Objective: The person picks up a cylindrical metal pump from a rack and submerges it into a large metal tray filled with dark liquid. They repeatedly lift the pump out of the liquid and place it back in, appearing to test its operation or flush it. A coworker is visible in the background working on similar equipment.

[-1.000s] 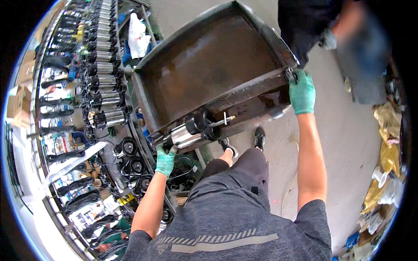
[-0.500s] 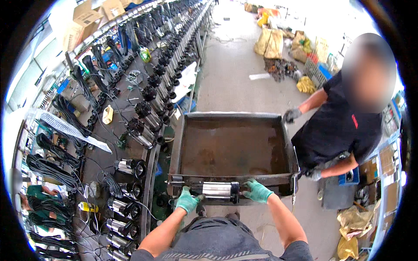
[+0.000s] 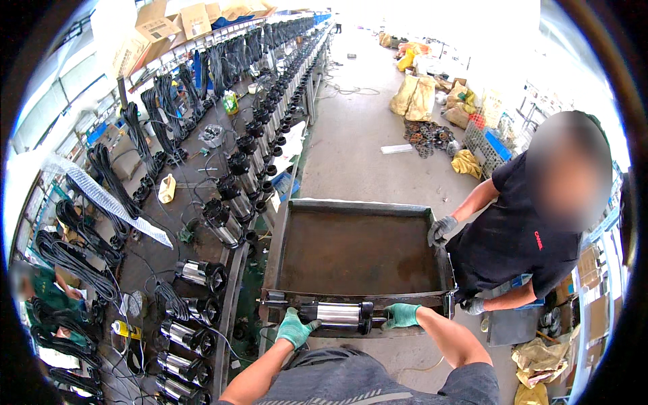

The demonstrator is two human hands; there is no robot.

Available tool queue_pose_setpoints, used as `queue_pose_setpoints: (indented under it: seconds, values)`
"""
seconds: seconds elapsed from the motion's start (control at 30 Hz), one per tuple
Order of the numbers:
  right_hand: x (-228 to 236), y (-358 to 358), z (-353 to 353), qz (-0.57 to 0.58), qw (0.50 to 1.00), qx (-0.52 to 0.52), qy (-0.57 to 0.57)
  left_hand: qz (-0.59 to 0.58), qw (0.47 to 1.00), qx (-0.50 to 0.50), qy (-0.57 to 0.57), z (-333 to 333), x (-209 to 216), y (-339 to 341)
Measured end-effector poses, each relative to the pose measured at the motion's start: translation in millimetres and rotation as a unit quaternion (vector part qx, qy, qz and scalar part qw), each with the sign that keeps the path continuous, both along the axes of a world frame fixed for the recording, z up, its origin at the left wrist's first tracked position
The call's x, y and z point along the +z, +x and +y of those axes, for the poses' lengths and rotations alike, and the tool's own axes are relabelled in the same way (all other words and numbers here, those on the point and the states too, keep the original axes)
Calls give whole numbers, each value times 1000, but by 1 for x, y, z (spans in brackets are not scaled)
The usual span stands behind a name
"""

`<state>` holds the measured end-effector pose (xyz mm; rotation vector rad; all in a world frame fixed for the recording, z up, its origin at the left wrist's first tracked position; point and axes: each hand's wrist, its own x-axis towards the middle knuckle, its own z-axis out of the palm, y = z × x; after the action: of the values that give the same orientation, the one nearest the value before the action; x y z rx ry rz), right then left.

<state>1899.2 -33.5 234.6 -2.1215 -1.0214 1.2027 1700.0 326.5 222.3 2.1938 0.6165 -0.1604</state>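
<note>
A submersible pump (image 3: pixel 337 315) with a shiny steel barrel and black ends lies crosswise on the near ledge of a metal water tank (image 3: pixel 277 260). My left hand (image 3: pixel 295 329), in a green glove, grips the black left part of the pump, thumb toward the barrel. On the other side my right hand (image 3: pixel 403 316), also gloved in green, closes round the narrow piece that sticks out of the pump's right end. Its fingertips are partly hidden. Brown, murky water (image 3: pixel 358 250) fills the tank beyond the pump.
A co-worker (image 3: pixel 533 209) in black stands at the tank's right, one grey-gloved hand (image 3: pixel 442 231) on its rim. Along the left runs a long bench (image 3: pixel 158 246) with several steel pumps (image 3: pixel 192 337) and coiled black cables (image 3: pixel 77 263). Sacks (image 3: pixel 414 96) lie on the far floor.
My right hand has shifted from beside the pump's right end onto its projecting piece, fingers closing. My left hand stays at the left part. The co-worker's hand has come onto the tank rim.
</note>
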Motion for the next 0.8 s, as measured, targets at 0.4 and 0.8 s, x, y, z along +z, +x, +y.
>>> queue_pose_setpoints:
  seconds: [0.4, 0.8]
  values:
    - [27, -48, 5, -209, 968, -81, -109, 19, 999, 26, -14, -1, 10, -10]
    - [11, -41, -12, 409, 813, -395, 127, 7, 1000, 16, 16, 3, -8, -8]
